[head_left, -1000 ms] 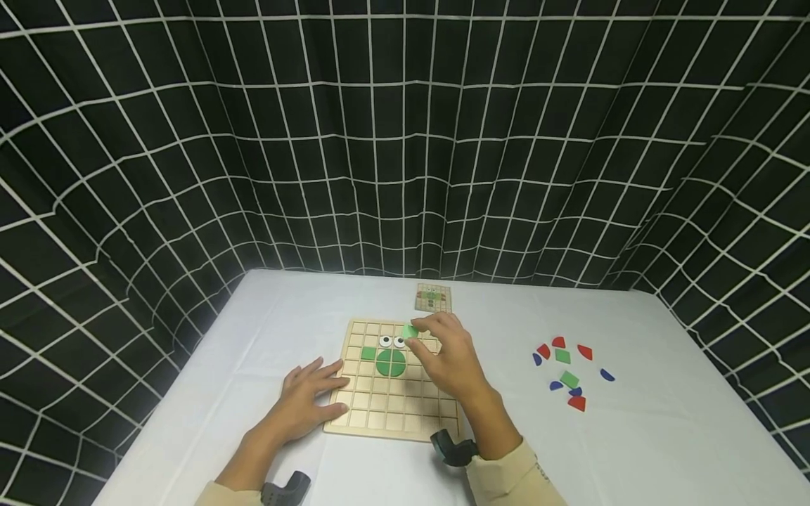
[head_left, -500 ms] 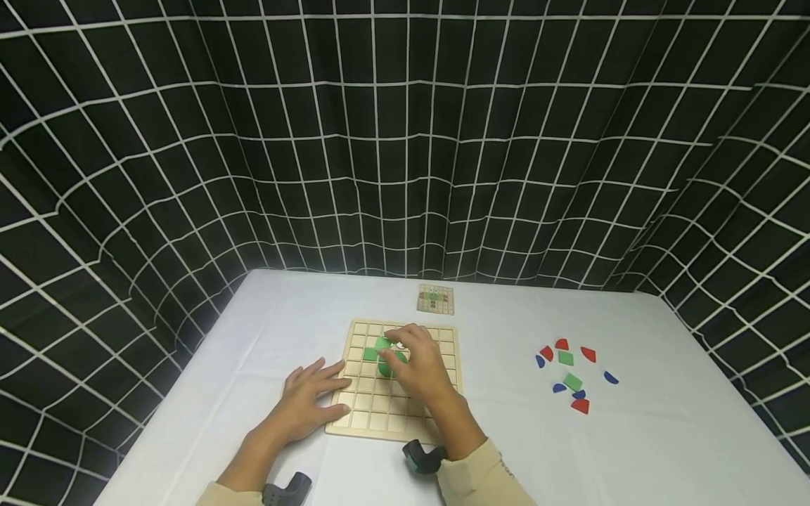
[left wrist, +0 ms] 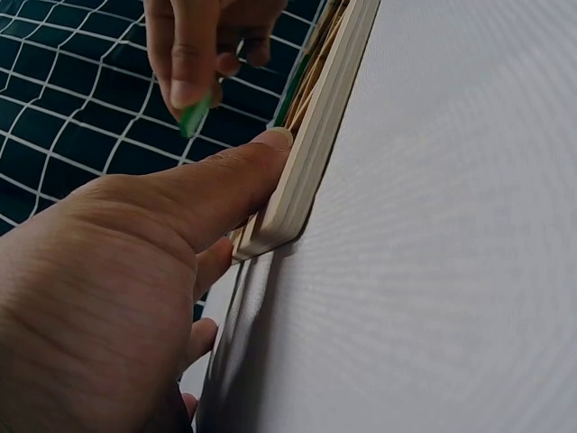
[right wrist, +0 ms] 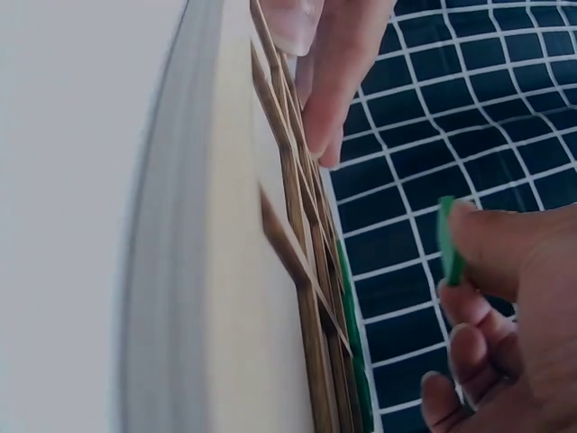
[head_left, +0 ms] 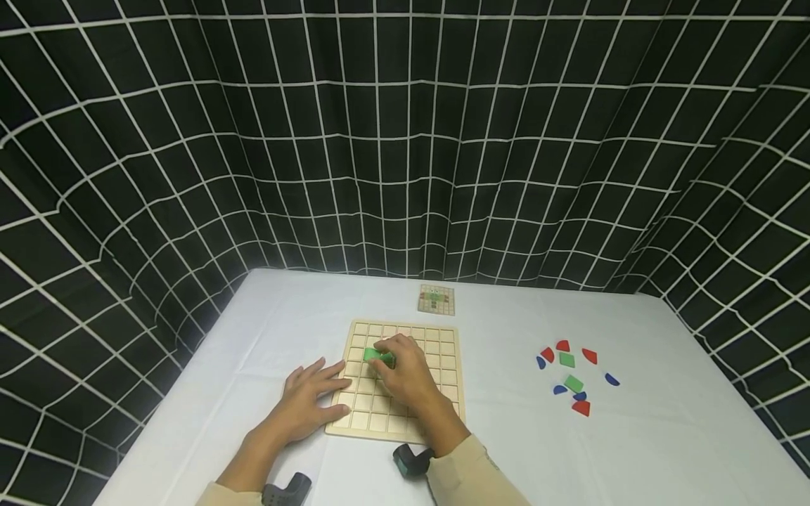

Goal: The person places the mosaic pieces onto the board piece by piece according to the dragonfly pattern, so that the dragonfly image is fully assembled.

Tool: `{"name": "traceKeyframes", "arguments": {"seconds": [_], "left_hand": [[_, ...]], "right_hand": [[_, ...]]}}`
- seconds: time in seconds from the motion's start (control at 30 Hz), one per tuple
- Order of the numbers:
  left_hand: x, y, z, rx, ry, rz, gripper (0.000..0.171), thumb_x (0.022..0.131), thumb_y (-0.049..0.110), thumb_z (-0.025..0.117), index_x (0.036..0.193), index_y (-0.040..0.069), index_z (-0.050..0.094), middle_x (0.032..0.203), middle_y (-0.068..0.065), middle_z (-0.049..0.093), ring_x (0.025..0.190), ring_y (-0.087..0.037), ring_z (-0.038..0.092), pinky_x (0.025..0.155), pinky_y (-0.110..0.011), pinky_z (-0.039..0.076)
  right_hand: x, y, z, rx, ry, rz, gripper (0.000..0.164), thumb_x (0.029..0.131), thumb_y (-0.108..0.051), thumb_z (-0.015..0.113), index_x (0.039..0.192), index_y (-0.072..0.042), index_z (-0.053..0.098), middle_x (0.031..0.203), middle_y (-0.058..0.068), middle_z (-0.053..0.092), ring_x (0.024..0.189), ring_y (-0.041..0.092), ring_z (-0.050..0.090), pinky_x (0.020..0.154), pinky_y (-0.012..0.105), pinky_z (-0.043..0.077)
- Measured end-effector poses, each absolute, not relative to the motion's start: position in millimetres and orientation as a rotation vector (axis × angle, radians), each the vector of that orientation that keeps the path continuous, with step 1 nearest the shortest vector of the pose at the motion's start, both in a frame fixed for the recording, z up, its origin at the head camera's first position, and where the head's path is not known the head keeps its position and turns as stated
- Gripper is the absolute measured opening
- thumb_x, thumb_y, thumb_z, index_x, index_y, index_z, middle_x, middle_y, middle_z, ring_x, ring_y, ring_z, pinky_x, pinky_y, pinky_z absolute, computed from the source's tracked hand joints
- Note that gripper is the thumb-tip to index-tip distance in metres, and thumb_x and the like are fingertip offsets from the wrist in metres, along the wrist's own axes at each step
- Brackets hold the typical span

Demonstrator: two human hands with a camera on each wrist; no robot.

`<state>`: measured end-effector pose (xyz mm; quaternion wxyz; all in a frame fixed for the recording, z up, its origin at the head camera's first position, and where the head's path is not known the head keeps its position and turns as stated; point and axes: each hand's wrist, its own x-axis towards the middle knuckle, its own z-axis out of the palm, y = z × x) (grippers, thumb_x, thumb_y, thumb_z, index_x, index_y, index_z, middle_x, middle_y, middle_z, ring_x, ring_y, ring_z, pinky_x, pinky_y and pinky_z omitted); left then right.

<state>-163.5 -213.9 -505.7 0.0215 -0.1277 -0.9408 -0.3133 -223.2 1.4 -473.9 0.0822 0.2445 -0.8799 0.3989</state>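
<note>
A wooden grid board [head_left: 448, 377] lies on the white table. Above its upper left part, my right hand [head_left: 408, 372] pinches a green square tile [right wrist: 448, 242] between thumb and fingers. The right wrist view shows this tile held off the board, tipped on edge. Darker green rounded pieces [head_left: 389, 360] sit in the grid, partly covered by the right hand, which also hides the white eye pieces. My left hand [head_left: 309, 399] rests at the board's left edge with fingers spread, its thumb [left wrist: 257, 158] on the rim.
A small patterned card [head_left: 436, 300] lies beyond the board. On the right are loose pieces: green squares [head_left: 574, 384], several red wedges [head_left: 590, 356] and several blue half-rounds [head_left: 612, 379]. A black curtain with white grid lines [head_left: 405, 176] surrounds the table.
My right hand has carried the green tile leftward and nearer across the board, from its top right part to over the green square on the left. The left hand stays in place.
</note>
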Motion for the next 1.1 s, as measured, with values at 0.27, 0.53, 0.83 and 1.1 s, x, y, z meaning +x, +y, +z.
{"name": "traceKeyframes", "arguments": {"seconds": [0.27,0.53,0.83,1.1], "left_hand": [[-163,-214,-505,-0.423,-2.904,-0.990,0.048,0.080,0.046,0.074,0.121,0.021,0.068,0.146,0.001,0.045,0.141,-0.031,0.022,0.111,-0.059,0.000],[-163,-214,-505,-0.405,-2.910,-0.974,0.048,0.079,0.046,0.075,0.120,0.022,0.068,0.147,0.003,0.044,0.142,-0.030,0.022,0.112,-0.057,0.000],[-164,-213,-504,-0.409,-2.901,-0.990,0.047,0.079,0.045,0.075,0.119,0.021,0.069,0.146,0.001,0.045,0.141,-0.032,0.022,0.111,-0.058,0.000],[-163,-214,-505,-0.400,-2.903,-0.999,0.047,0.079,0.046,0.075,0.119,0.022,0.069,0.146,0.003,0.044,0.142,-0.031,0.022,0.112,-0.057,-0.001]], "right_hand": [[-225,-5,-483,0.726,-2.748,1.072,0.029,0.088,-0.026,0.072,0.112,-0.009,0.070,0.108,-0.002,0.063,0.102,0.016,0.055,0.093,0.035,0.048],[-225,-8,-487,0.727,-2.806,0.942,0.029,0.087,-0.027,0.073,0.111,-0.011,0.070,0.114,0.001,0.062,0.113,0.022,0.054,0.099,0.038,0.044],[-227,-10,-488,0.738,-2.830,0.873,0.028,0.086,-0.027,0.074,0.110,-0.013,0.071,0.110,-0.001,0.063,0.101,0.017,0.055,0.089,0.032,0.050],[-225,-10,-487,0.764,-2.824,0.868,0.028,0.086,-0.026,0.074,0.110,-0.012,0.071,0.109,0.000,0.062,0.098,0.016,0.054,0.084,0.031,0.050]]}}
